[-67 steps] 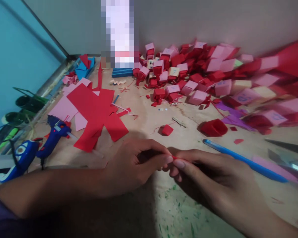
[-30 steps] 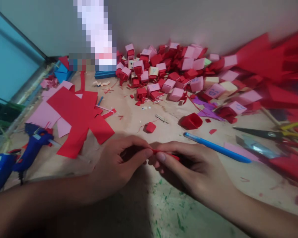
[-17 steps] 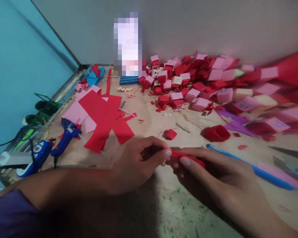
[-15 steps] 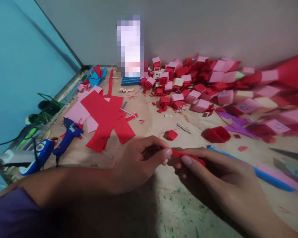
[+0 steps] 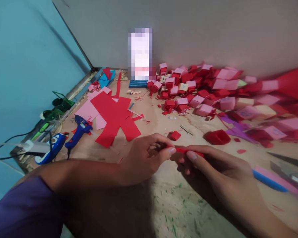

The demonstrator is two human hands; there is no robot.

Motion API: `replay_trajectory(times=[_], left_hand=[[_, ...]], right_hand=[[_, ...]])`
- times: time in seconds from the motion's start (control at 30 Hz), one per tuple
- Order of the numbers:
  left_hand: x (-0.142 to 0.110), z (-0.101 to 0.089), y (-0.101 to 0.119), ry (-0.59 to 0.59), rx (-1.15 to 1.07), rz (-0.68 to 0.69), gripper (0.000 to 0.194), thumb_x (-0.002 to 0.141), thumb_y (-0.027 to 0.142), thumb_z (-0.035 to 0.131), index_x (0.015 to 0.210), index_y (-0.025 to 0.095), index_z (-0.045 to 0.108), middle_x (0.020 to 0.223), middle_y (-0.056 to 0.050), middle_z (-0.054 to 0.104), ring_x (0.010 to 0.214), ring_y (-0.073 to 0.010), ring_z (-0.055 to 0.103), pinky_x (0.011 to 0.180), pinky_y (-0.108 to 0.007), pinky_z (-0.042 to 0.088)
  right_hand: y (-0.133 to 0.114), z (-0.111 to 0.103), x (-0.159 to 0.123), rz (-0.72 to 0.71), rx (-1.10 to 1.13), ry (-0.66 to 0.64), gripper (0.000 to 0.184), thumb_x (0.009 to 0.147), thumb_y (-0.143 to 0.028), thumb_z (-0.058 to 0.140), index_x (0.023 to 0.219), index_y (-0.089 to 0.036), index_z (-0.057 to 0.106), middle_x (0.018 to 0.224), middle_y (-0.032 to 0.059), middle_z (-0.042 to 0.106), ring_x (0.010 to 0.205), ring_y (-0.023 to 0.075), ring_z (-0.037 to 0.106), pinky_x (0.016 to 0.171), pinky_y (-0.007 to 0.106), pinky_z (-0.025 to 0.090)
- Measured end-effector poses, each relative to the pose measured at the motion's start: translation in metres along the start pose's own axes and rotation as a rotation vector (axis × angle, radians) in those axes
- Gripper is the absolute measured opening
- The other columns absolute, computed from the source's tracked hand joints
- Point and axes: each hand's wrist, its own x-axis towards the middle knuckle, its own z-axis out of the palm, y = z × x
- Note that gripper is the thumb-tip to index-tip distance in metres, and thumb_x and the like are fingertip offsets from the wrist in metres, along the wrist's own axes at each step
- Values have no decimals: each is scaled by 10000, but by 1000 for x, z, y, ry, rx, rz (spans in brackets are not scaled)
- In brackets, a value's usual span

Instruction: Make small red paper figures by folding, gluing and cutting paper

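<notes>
Over the table (image 5: 154, 120), the left hand (image 5: 144, 160) and right hand (image 5: 221, 168) closely pinch a red strip (image 5: 181, 150), seemingly unfinished, while many folded boxes (image 5: 205, 110) lie piled beyond.

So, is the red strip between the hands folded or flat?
Cannot tell: the red strip shows as a narrow band, partly covered by the left hand and right hand. No fold line is clear.

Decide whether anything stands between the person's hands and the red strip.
Nothing visible does: the left hand and right hand both hold the red strip directly, with thumb and fingers. The small red block lies beyond the strip, not in between.
</notes>
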Motion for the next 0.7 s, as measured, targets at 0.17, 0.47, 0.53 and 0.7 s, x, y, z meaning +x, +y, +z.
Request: replay_trajectory(times=[0.17,0.47,0.53,0.7], left_hand=[[4,2,18,42,-65,-47,248,863,278,795,1077,183,711,928,-25,750,835,-131,718,783,-240,575],[23,-105,40,56,1224,160,526,984,517,665,1405,201,644,1663,-172,469,1549,-400,417,1281,-610,321],[17,-119,34,30,1417,-13,728,1000,603,611,1585,191,477,1738,-212,346,1592,-459,342,1270,-679,292],[3,-104,30,-149,1398,-54,818,1031,673,500,1697,247,291,1784,-154,274,1648,-396,260,1311,-616,262]], right_hand=[[0,1,1,-56,24,-49,314,750,-489,952,807,-207,826,699,52,720,592,126,616,536,200,510],[-3,-1,-1,-134,-255,-122,328,904,-483,790,795,-174,790,625,42,667,539,134,557,485,232,415],[-4,-1,0,-148,-311,-125,310,917,-462,767,806,-173,786,630,45,672,541,144,561,488,245,409],[-5,0,0,-208,-376,-133,310,930,-463,750,791,-187,776,651,42,691,576,157,589,533,263,444]])
